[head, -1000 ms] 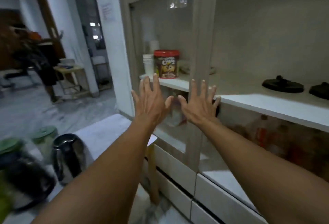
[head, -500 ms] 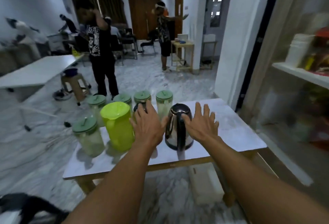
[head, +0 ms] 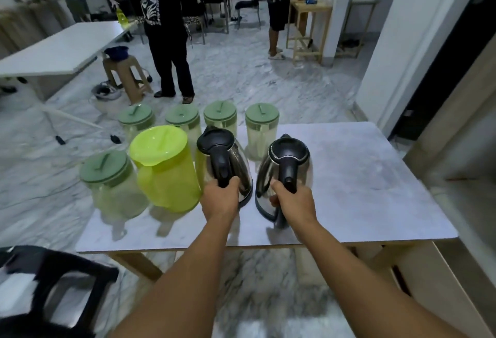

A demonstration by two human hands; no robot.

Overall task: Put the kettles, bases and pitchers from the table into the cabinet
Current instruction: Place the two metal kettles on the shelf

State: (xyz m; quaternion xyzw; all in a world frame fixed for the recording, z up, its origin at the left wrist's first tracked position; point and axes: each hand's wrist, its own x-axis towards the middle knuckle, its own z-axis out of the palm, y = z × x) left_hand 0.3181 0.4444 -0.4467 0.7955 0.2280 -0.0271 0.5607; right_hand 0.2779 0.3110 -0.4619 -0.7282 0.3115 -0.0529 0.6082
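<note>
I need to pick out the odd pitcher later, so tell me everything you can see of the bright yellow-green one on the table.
The yellow-green pitcher looks like translucent plastic, bright lime all over, with a matching round lid whose rim dips into a pour lip toward the camera. It stands upright on the marble-look table, near its left part, among clear pitchers with dull green lids. The left kettle stands close on its right. No hand touches it. Whether it holds anything cannot be told.

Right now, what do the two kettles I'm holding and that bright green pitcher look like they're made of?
Left kettle and right kettle: bodies look like polished stainless steel, mirror-like with reflections; lids and handles look like matte black plastic. Lime pitcher: seems translucent glossy plastic, evenly coloured and letting light glow through. Left hand and right hand grip the handles.
</note>
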